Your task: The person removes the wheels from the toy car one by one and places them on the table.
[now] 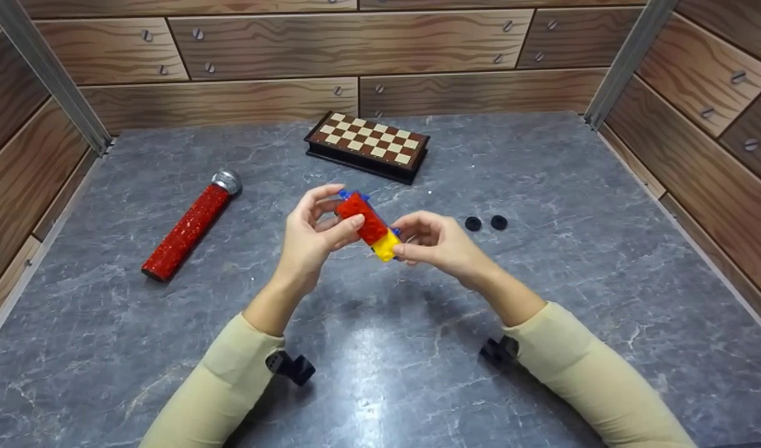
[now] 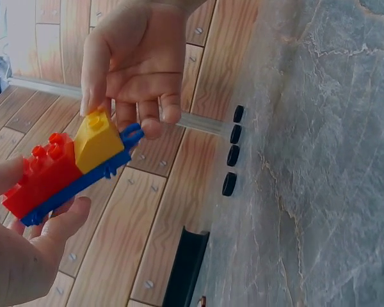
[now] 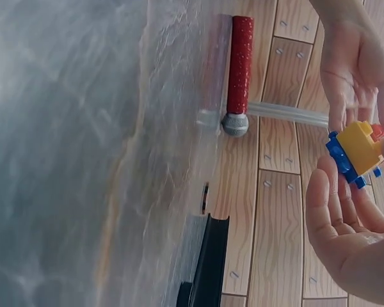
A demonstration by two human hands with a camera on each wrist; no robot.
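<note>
A toy brick car (image 1: 369, 223) is held up over the table by both hands. It has a blue wheelless base, a studded red brick and a sloped yellow brick (image 2: 97, 144). My left hand (image 1: 312, 233) grips the red end, thumb on the red brick and fingers round the far side. At the yellow end, my right hand (image 1: 439, 242) pinches the car, its thumb on the yellow brick and its fingers by the blue base (image 3: 345, 160). Blue pegs stick out from the base. Small black wheels (image 1: 473, 223) lie on the table beyond my right hand.
A red glittery toy microphone (image 1: 190, 227) with a silver head lies at the left. Farther back, a folded chessboard box (image 1: 368, 146) sits on the grey marbled table (image 1: 604, 261). Wood-patterned walls (image 1: 349, 43) enclose the back and sides. Several wheels stand in a row in the left wrist view.
</note>
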